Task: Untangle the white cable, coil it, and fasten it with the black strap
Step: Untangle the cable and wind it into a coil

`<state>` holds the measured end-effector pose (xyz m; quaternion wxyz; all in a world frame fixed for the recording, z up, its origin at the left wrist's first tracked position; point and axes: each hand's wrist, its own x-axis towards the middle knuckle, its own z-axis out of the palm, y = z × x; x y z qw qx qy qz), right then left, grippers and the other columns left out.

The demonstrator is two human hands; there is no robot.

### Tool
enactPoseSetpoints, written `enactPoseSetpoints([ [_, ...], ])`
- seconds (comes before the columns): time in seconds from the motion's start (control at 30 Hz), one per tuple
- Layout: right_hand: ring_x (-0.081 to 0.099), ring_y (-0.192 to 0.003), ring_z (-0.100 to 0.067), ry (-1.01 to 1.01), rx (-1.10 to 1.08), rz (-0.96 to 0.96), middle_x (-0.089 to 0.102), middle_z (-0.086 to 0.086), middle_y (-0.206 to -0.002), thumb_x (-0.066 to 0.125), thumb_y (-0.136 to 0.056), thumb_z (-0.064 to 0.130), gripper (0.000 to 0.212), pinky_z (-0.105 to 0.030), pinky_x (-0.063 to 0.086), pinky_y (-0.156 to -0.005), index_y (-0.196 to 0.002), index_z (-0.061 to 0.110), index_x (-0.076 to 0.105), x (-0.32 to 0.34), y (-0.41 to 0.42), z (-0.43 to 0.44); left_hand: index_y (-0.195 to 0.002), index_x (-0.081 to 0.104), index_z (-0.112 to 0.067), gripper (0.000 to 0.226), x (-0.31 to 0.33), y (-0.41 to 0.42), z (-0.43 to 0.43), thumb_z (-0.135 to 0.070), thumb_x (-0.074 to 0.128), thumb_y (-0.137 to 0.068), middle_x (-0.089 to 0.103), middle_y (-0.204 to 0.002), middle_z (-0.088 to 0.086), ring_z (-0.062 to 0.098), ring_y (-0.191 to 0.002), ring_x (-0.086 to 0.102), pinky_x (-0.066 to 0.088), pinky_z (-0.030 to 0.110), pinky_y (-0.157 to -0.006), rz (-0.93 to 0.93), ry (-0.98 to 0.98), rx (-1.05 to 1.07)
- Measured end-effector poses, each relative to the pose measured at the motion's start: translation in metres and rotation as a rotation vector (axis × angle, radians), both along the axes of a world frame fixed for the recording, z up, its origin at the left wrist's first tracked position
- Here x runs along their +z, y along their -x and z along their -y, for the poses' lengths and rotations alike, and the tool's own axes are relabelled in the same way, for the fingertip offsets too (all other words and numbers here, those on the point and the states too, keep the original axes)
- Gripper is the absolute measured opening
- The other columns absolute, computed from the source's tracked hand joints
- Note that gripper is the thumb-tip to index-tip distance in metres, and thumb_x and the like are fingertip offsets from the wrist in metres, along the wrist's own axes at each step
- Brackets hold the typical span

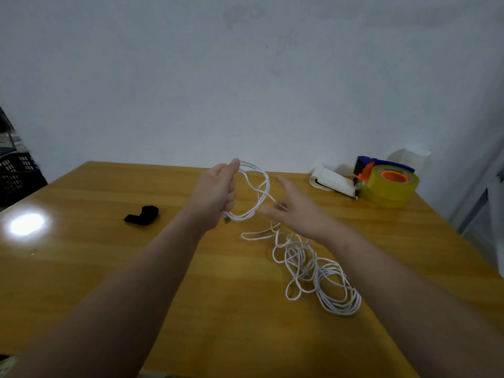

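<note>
While the left hand holds a few round loops of the white cable tight in its curled fingers above the table, the right hand is spread wide with loose fingers, and one strand runs just by them. Most of the cable lies in a messy heap below. To do this well, pull the strand slowly, shake out knots, and make each loop the same size. The black strap lies well apart, on the left.

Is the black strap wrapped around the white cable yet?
No, the black strap lies alone on the table, apart from the white cable.
</note>
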<state>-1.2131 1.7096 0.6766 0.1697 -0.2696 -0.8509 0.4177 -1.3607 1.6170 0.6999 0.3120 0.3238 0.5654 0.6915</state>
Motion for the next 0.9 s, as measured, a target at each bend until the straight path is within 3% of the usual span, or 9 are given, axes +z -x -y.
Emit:
enactPoseSetpoints([
  [0.07,0.055,-0.058,-0.002,-0.081,-0.085,-0.073,0.059,0.012,-0.059,0.056,-0.093,0.025,0.019,-0.029,0.050,-0.062,-0.106,0.013,0.061,-0.002,-0.005,-0.011,-0.066,0.031,-0.019,0.038,0.004,0.005,0.005,-0.028,0.044,-0.100,0.025,-0.044,-0.009,0.006,-0.035,0.018,0.014,0.016,-0.037,-0.051,0.014,-0.023],
  [0.17,0.040,-0.043,-0.001,-0.118,-0.239,-0.318,0.046,0.013,-0.045,0.049,-0.096,0.021,0.027,-0.019,0.035,-0.048,-0.073,0.023,0.063,0.010,-0.014,-0.027,-0.064,0.029,-0.021,0.041,0.007,0.013,0.013,-0.034,0.044,-0.100,0.025,-0.045,-0.008,0.007,-0.036,0.017,0.014,0.016,-0.037,-0.154,0.093,-0.111],
  [0.27,0.050,-0.052,-0.008,0.138,-0.261,-0.481,0.047,0.003,-0.059,0.045,-0.099,0.021,0.026,-0.021,0.044,-0.054,-0.078,0.017,0.061,0.025,-0.011,-0.034,-0.063,0.027,-0.023,0.042,0.009,0.004,0.015,-0.040,0.042,-0.099,0.021,-0.046,-0.008,0.006,-0.037,0.015,0.010,0.018,-0.040,-0.168,0.158,-0.227],
  [0.4,0.028,-0.041,-0.011,0.384,-0.264,-0.491,0.033,0.000,-0.053,0.054,-0.095,0.029,0.027,-0.023,0.025,-0.039,-0.074,0.012,0.057,0.024,-0.006,-0.036,-0.064,0.025,-0.023,0.041,0.019,-0.005,0.012,-0.037,0.042,-0.099,0.019,-0.046,-0.009,0.004,-0.036,0.014,0.010,0.017,-0.035,0.014,0.043,-0.228],
  [0.47,0.024,-0.038,-0.010,0.314,-0.288,-0.408,0.030,0.002,-0.046,0.064,-0.086,0.038,0.035,-0.021,0.021,-0.040,-0.067,0.011,0.055,0.018,-0.009,-0.037,-0.063,0.027,-0.022,0.040,0.025,0.001,0.012,-0.030,0.044,-0.099,0.024,-0.043,-0.009,0.003,-0.032,0.020,0.015,0.015,-0.030,0.231,-0.067,-0.183],
  [0.53,0.026,-0.038,-0.010,0.235,-0.275,-0.292,0.032,0.003,-0.044,0.067,-0.082,0.042,0.039,-0.022,0.023,-0.041,-0.065,0.010,0.055,0.014,-0.013,-0.037,-0.062,0.034,-0.019,0.039,0.030,0.006,0.013,-0.025,0.045,-0.099,0.053,-0.048,-0.005,0.005,-0.036,0.047,0.034,0.015,-0.032,0.432,-0.158,-0.151],
  [0.6,0.031,-0.044,-0.010,0.221,-0.197,-0.234,0.037,0.002,-0.048,0.068,-0.082,0.040,0.035,-0.023,0.026,-0.044,-0.067,0.010,0.057,0.013,-0.019,-0.039,-0.058,0.041,-0.015,0.042,0.030,0.012,0.015,-0.022,0.044,-0.099,0.073,-0.079,0.012,0.019,-0.071,0.072,0.058,0.023,-0.057,0.541,-0.249,-0.111],
  [0.7,0.036,-0.048,-0.008,0.200,-0.168,-0.235,0.045,0.007,-0.051,0.069,-0.083,0.033,0.027,-0.021,0.029,-0.046,-0.069,0.013,0.060,0.009,-0.033,-0.046,-0.068,0.044,-0.012,0.034,0.032,0.028,0.022,-0.022,0.041,-0.100,0.070,-0.101,0.022,0.031,-0.107,0.065,0.058,0.035,-0.081,0.596,-0.363,0.020],
  [0.9,0.042,-0.060,-0.008,-0.114,-0.186,-0.280,0.049,0.002,-0.063,0.054,-0.094,0.023,0.020,-0.019,0.036,-0.058,-0.085,0.012,0.069,0.002,-0.033,-0.044,-0.072,0.039,-0.016,0.033,0.026,0.028,0.021,-0.028,0.036,-0.102,0.060,-0.127,0.020,0.031,-0.120,0.057,0.053,0.043,-0.085,0.433,-0.265,-0.054],
])
